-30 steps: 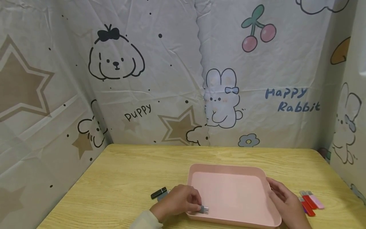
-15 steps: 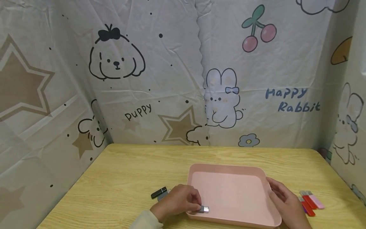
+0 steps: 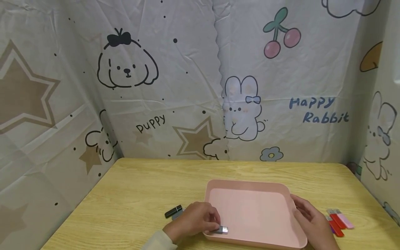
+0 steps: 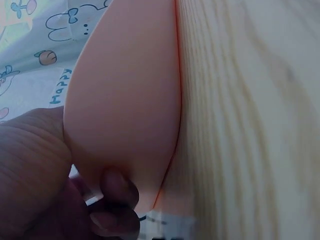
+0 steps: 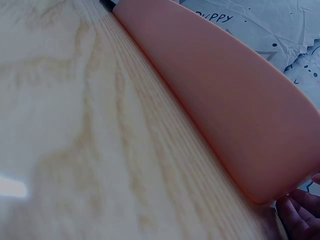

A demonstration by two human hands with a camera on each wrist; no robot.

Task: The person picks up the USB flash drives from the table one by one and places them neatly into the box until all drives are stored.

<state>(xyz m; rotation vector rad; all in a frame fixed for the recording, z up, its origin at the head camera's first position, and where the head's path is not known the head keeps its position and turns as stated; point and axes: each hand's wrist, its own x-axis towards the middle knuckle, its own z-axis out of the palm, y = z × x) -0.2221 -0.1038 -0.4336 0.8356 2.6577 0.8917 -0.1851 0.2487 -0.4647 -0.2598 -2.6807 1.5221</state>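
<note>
As I watch by head view, the left hand pinches a grey USB stick, long axis nine-to-three, inside the pink tray at eight o'clock; the right hand grips its three-o'clock rim. Left wrist hides the stick; right, likewise.

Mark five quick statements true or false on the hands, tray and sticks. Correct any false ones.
1. The left hand has the gray USB stick in its grip. True.
2. The black stick lies outside the pink tray, to its left. True.
3. The right hand holds the black stick. False: the right hand has its grip on the pink tray's right side.
4. The pink stick lies inside the pink tray. False: the pink stick lies on the table, right of the pink tray.
5. The pink tray stands on the table. True.
</note>
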